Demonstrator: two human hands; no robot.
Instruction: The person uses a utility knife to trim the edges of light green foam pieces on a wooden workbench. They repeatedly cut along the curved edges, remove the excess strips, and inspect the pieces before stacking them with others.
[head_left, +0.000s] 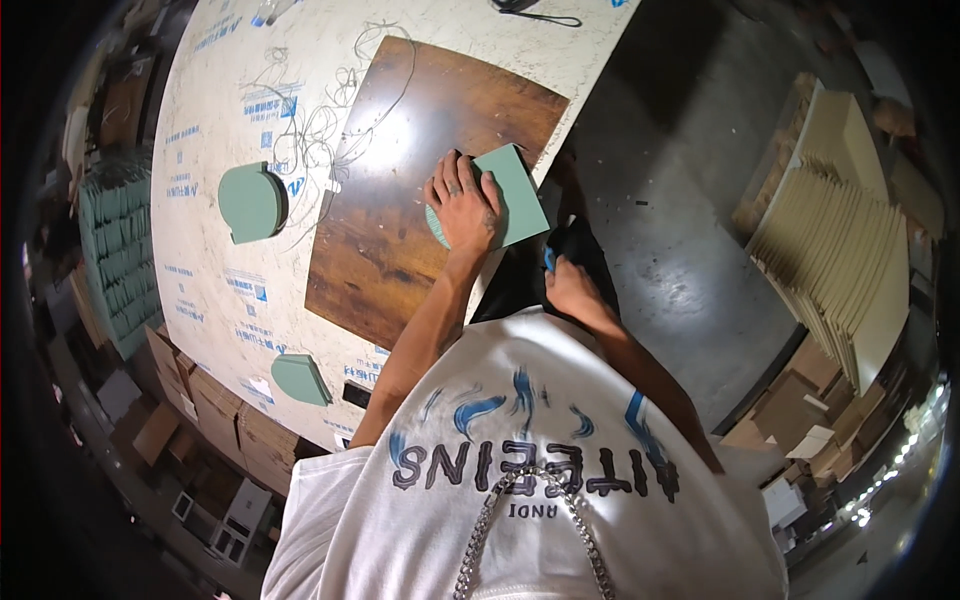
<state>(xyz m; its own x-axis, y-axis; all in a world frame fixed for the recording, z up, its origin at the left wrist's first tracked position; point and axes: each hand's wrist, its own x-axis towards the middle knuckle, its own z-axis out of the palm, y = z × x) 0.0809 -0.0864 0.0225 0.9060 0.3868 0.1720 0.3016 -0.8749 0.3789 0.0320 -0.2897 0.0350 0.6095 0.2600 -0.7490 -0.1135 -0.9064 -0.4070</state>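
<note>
My left hand (465, 205) lies with its fingers spread on a pale green panel (520, 200), which has a rounded end on the left and a straight end on the right. The panel rests on a brown wood-grain board (375, 240), and its right end juts past the table's edge. Below that end, beside the table, my right hand (573, 287) is closed round a small blue tool (549, 258); its working end is too small to make out. Two more green rounded pieces, one farther off (250, 203) and one nearer (302, 380), sit on the table to the left.
Thin tangled cords (320, 140) trail over the white table (215, 120). A dark flat object (356, 393) lies by my left forearm, a black strap (540, 17) at the far edge. Green pieces (120, 260) are stacked at left. Cream sheets (830, 240) stand on the floor at right.
</note>
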